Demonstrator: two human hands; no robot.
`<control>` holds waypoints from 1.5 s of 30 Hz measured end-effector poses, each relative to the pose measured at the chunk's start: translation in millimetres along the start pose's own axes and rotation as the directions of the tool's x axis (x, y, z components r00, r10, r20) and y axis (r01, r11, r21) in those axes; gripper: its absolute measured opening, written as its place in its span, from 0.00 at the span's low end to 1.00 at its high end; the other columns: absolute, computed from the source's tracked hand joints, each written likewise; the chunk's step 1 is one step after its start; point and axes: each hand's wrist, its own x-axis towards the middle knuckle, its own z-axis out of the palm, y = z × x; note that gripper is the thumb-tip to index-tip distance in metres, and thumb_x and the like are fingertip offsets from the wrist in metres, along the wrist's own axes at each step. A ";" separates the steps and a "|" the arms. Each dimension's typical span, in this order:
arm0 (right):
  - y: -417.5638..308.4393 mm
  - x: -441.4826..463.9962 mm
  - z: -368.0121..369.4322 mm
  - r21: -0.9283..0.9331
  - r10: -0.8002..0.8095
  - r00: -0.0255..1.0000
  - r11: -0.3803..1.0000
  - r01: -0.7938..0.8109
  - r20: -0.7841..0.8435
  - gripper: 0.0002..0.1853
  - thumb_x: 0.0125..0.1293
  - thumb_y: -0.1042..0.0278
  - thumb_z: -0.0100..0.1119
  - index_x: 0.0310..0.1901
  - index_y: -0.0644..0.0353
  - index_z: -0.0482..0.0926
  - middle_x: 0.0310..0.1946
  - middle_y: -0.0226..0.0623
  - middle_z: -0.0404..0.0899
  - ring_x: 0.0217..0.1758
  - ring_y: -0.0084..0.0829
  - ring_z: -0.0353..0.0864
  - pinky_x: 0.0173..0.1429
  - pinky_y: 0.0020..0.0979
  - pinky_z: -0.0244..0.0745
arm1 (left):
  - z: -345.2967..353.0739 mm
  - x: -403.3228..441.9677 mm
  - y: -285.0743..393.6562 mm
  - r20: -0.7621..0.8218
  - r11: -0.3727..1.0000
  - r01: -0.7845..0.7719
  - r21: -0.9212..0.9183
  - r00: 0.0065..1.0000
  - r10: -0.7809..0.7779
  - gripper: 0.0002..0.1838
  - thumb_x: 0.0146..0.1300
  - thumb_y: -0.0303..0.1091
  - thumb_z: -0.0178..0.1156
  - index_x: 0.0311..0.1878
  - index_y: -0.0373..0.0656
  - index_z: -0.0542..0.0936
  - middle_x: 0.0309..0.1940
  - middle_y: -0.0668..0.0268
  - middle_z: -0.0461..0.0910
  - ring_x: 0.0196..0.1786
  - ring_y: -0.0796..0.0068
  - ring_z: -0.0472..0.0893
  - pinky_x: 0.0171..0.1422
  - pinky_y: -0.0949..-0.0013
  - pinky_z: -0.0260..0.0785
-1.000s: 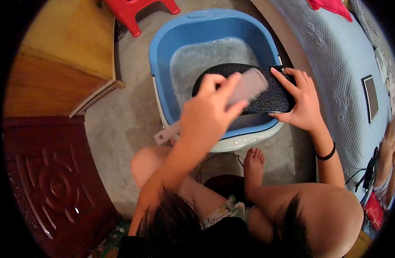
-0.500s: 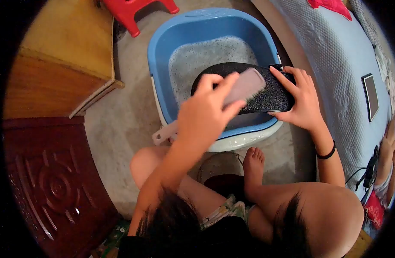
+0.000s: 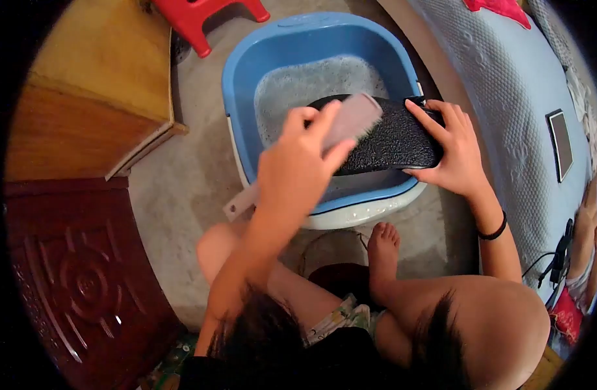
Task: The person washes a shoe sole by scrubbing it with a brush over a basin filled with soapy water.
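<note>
My left hand (image 3: 295, 166) is wrapped round a pale pinkish scrubbing brush (image 3: 358, 117), its long handle pointing down to the left. The green-tipped bristles meet the textured face of a black slipper (image 3: 396, 140). At the slipper's right end, my right hand (image 3: 451, 149) grips it with fingers over the upper edge and the thumb below. The slipper lies tilted across the front right of a blue basin (image 3: 236, 91), above soapy water (image 3: 285, 97) with foam. Part of the slipper's left end is hidden behind the brush and left hand.
A red plastic stool (image 3: 197, 26) stands beyond the basin at the upper left. Wooden furniture (image 3: 90, 110) and a dark red carved panel (image 3: 84, 273) are on the left. To the right is a bed with a pale blue quilted cover (image 3: 506, 97), a tablet (image 3: 559, 146) lying on it.
My left hand has moved the brush left and slightly up along the slipper, uncovering more of its middle. My right hand and the slipper are almost where they were.
</note>
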 end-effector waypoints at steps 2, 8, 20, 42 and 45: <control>1.1 -0.8 0.4 0.015 -0.010 1.000 1.000 0.010 -0.004 0.48 0.34 0.48 0.73 0.65 0.44 0.72 0.52 0.42 0.72 0.54 0.44 0.71 0.57 0.41 0.65 | 3.8 4.6 -11.3 -0.094 0.995 -0.065 0.074 0.993 0.071 0.25 0.57 0.43 0.66 0.59 0.51 0.76 0.47 0.65 0.75 0.38 0.57 0.81 0.38 0.58 0.74; 0.1 -0.9 -1.6 0.005 -0.021 1.000 1.000 0.021 -0.017 0.48 0.34 0.48 0.73 0.65 0.44 0.72 0.52 0.42 0.72 0.54 0.44 0.71 0.58 0.41 0.65 | 9.7 -17.8 29.3 0.231 0.993 -0.106 -0.051 0.966 0.115 0.27 0.57 0.43 0.66 0.61 0.53 0.76 0.50 0.62 0.74 0.45 0.56 0.80 0.48 0.60 0.74; -0.7 -1.6 -2.5 0.004 -0.017 1.000 1.000 0.017 -0.005 0.47 0.35 0.47 0.73 0.65 0.43 0.72 0.53 0.44 0.72 0.55 0.45 0.71 0.59 0.41 0.65 | 13.1 -14.7 24.8 0.110 0.986 -0.164 0.019 0.981 0.161 0.27 0.56 0.42 0.68 0.60 0.53 0.77 0.47 0.63 0.74 0.41 0.57 0.81 0.42 0.60 0.75; 1.0 -1.8 0.6 -0.007 -0.005 1.000 1.000 0.005 -0.019 0.47 0.36 0.47 0.73 0.65 0.43 0.72 0.52 0.43 0.72 0.53 0.43 0.71 0.58 0.41 0.65 | 9.2 3.2 -2.4 -0.047 0.986 -0.167 0.028 0.985 0.168 0.26 0.57 0.48 0.65 0.59 0.53 0.76 0.45 0.64 0.75 0.41 0.58 0.81 0.41 0.58 0.75; 1.4 -1.6 1.0 -0.005 -0.021 0.999 1.000 0.021 -0.026 0.47 0.36 0.46 0.73 0.65 0.43 0.72 0.52 0.43 0.72 0.53 0.43 0.71 0.59 0.41 0.65 | -0.4 14.2 -12.6 -0.075 0.992 -0.045 0.115 0.996 0.054 0.26 0.57 0.46 0.66 0.59 0.53 0.77 0.46 0.64 0.75 0.41 0.58 0.82 0.41 0.59 0.74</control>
